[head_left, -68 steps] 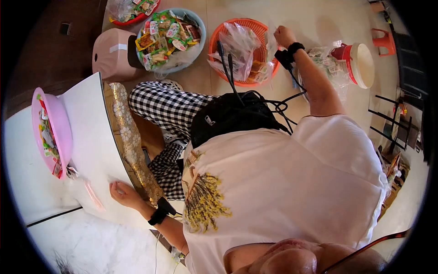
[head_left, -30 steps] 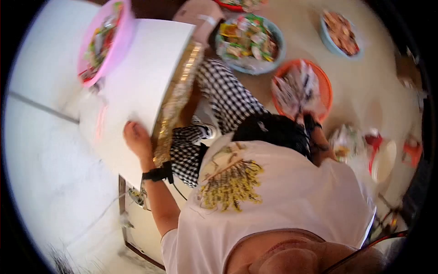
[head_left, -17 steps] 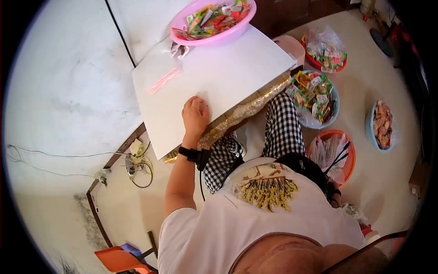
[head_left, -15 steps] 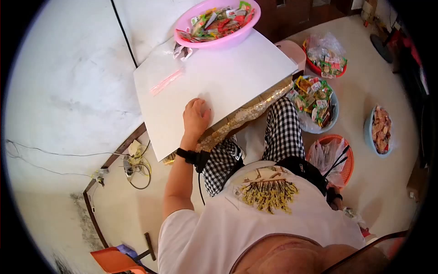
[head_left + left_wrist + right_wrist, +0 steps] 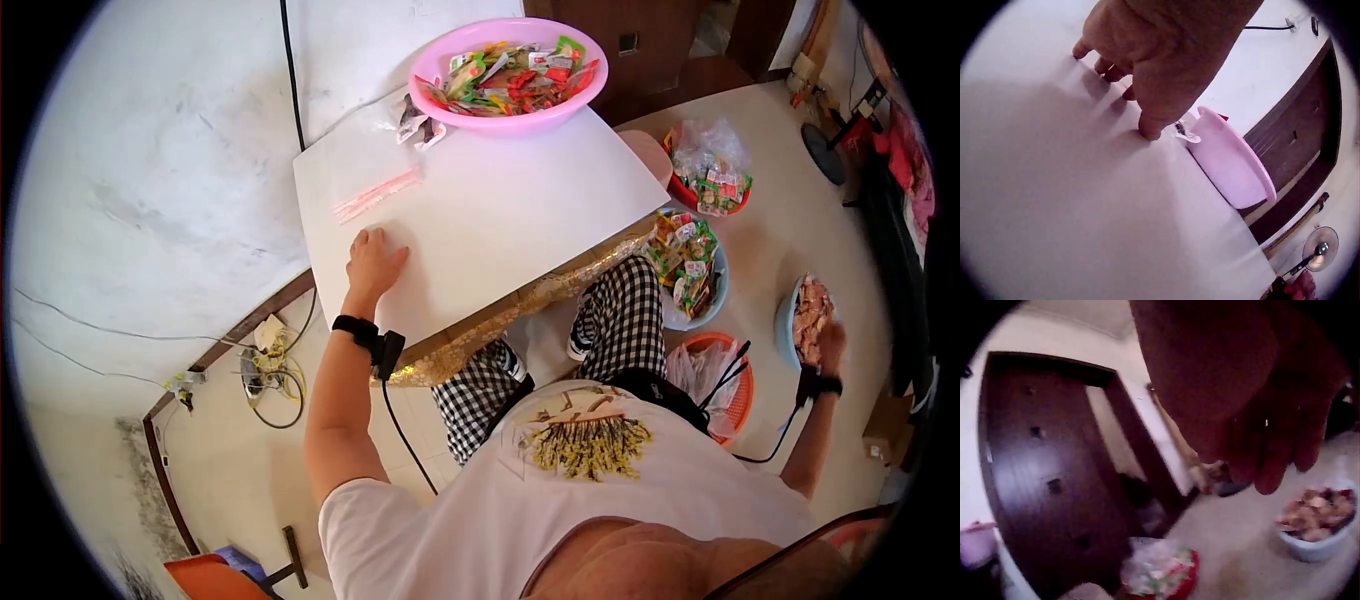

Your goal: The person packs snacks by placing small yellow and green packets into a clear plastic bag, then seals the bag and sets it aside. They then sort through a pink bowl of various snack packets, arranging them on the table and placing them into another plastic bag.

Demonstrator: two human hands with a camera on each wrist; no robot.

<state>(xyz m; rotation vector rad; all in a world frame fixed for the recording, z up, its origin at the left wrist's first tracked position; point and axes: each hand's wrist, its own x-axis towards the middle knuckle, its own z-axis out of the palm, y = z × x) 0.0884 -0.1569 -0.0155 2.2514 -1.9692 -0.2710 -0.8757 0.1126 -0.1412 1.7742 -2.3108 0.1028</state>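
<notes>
My left hand (image 5: 375,265) rests on the white tabletop (image 5: 510,220), fingertips touching its surface, as the left wrist view also shows. Just beyond those fingers lie flat pink-and-clear strips (image 5: 376,193). Far to the right, my right hand (image 5: 832,348) reaches out beside a light blue basin (image 5: 786,338) heaped with brownish-pink pieces (image 5: 812,310). In the right wrist view the right hand (image 5: 1254,406) is dark, its fingers extended above and apart from the basin (image 5: 1310,549), holding nothing visible.
A pink basin (image 5: 520,122) of colourful snack packets stands at the table's back, with small packets (image 5: 415,125) beside it. Along the floor are a red basin (image 5: 738,208), a blue basin of packets (image 5: 722,285) and an orange basket (image 5: 742,400) with plastic bags. Cables hang from my wrists.
My right hand has gone from beside the orange basket out to the basin of brownish-pink pieces. The left hand has stayed on the tabletop. The head view has swung round toward the table.
</notes>
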